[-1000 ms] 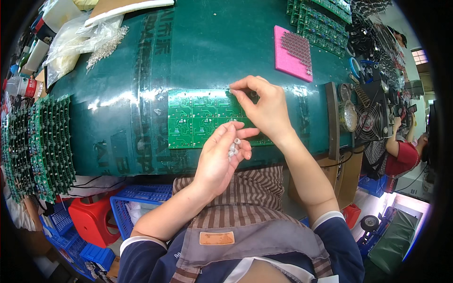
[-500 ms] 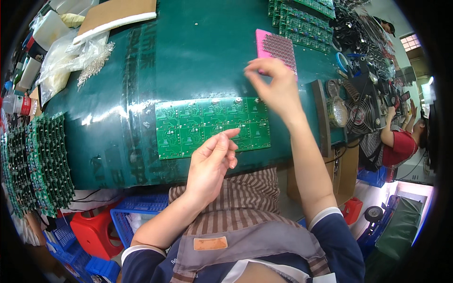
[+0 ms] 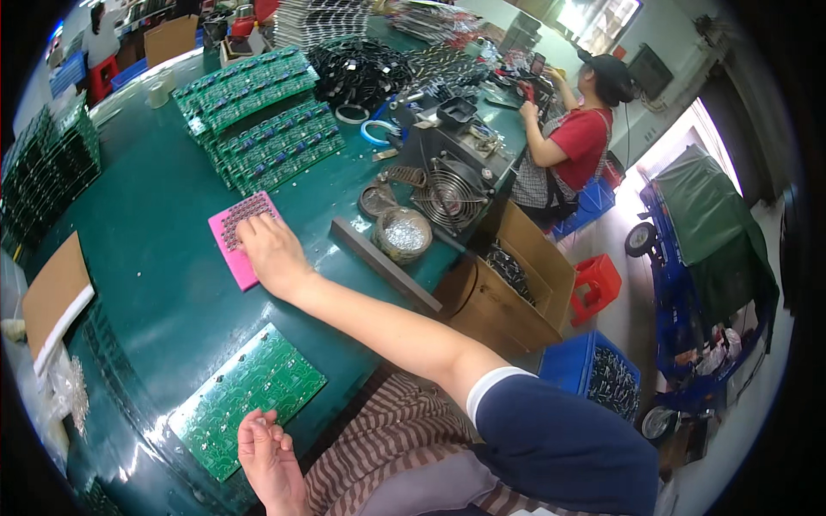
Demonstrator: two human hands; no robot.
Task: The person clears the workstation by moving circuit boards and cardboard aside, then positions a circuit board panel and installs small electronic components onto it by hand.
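My right hand (image 3: pixel 274 256) reaches out to a pink foam block (image 3: pixel 244 273) and touches the rows of small round metal parts (image 3: pixel 251 209) on top of it. Its fingers are bent together and pointing down; what lies between the fingertips is hidden. Close to me, my left hand (image 3: pixel 268 456) is curled over the near edge of a green circuit board panel (image 3: pixel 249 391), thumb and fingers closed. Whatever it may hold is too small to name. The panel lies flat on the green table mat, with a few small parts along its far edge.
Stacked circuit boards (image 3: pixel 267 120) stand beyond the foam block. To the right are a dark bar (image 3: pixel 383 262), a round tub of silvery bits (image 3: pixel 403 234) and a fan (image 3: pixel 449 196). A co-worker in red (image 3: pixel 581 138) sits farther off. Cardboard (image 3: pixel 58 297) lies at left.
The view has swung to the right, bringing the co-worker and the cart into fuller sight. My right hand has gone from beside the panel to the foam block; my left stays at the panel.
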